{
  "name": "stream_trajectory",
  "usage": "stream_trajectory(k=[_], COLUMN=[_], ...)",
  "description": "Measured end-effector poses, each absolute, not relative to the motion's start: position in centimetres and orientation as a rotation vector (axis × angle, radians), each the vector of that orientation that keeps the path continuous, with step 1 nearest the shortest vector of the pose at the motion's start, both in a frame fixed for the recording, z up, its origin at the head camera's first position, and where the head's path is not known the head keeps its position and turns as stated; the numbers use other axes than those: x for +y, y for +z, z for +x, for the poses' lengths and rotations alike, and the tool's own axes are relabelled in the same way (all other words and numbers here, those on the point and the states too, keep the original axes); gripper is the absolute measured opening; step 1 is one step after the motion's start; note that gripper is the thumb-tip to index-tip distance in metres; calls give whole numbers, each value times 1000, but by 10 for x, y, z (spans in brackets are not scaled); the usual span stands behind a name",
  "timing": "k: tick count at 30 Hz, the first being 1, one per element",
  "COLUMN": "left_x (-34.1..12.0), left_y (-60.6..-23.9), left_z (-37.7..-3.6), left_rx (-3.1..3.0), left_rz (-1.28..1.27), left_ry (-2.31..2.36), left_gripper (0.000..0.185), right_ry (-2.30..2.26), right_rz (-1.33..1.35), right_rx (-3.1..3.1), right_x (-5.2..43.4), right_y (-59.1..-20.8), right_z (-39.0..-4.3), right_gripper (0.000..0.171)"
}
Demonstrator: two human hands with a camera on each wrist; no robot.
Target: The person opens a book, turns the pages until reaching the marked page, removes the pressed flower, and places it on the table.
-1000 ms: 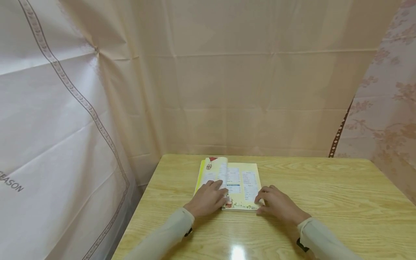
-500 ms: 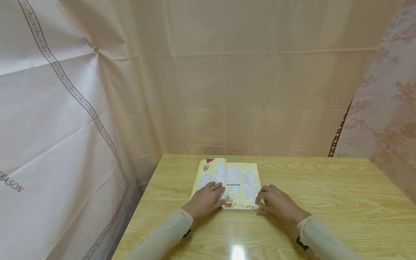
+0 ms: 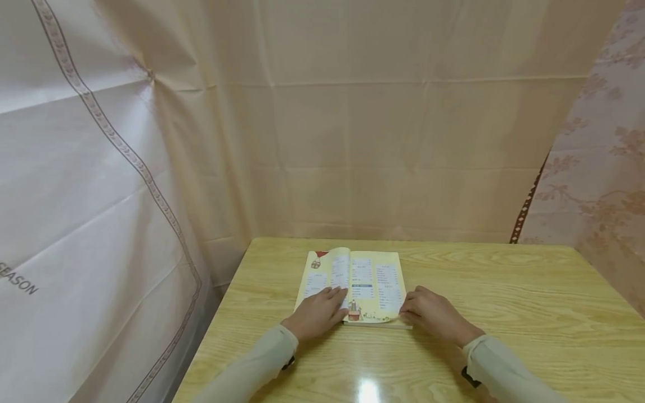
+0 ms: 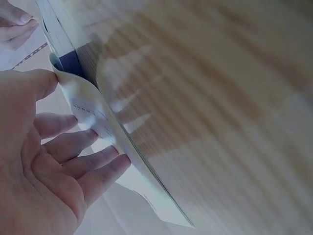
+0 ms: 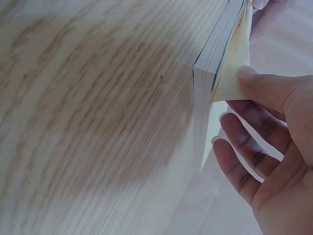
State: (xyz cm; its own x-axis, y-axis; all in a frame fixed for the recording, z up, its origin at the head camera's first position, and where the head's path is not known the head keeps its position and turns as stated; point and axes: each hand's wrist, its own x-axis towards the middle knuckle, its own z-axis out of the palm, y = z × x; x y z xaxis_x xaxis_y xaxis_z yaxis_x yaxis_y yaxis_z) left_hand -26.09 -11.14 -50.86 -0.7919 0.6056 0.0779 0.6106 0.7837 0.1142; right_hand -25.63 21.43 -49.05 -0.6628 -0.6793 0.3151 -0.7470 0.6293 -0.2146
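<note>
left fingers (image 4: 73, 147) straight, pressing book (image 3: 370, 280) page | right fingers (image 5: 244, 152) and thumb pinching page corner

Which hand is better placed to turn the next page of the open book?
Probably the right hand: its thumb already lifts the near corner of the right-hand page of the book. The left hand lies flat on the left page.
</note>
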Motion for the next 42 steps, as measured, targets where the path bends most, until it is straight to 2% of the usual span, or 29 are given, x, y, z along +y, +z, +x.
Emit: stream_trajectory(k=[12, 15, 19, 22, 32, 39, 42], left_x=[-111, -104, -93, -87, -84, -83, -80], left_y=[-506, -507, -508, -506, -501, -501, -503], left_z=[-256, -254, -251, -250, -254, -257, -258], left_rx=[-2994, -3008, -2981, -2928, -2866, -2847, -2799], left_rz=[-994, -969, -944, -924, -910, -878, -822], left_ry=[-265, -252, -182, -117, 19, -127, -175], left_gripper=[59, 66, 85, 90, 82, 57, 52], right_ry=[422, 416, 442, 467, 536, 696, 721], right_rz=[1134, 1112, 1088, 1062, 998, 913, 917], right_rx=[-2615, -2601, -2560, -2533, -2482, -2390, -2432], right_x=[213, 213, 212, 211, 206, 207, 208], right_y=[-487, -485, -480, -476, -467, -467, -472], right_z=[-257, -256, -255, -254, -251, -253, -252], right_gripper=[5, 2, 3, 5, 13, 51, 52])
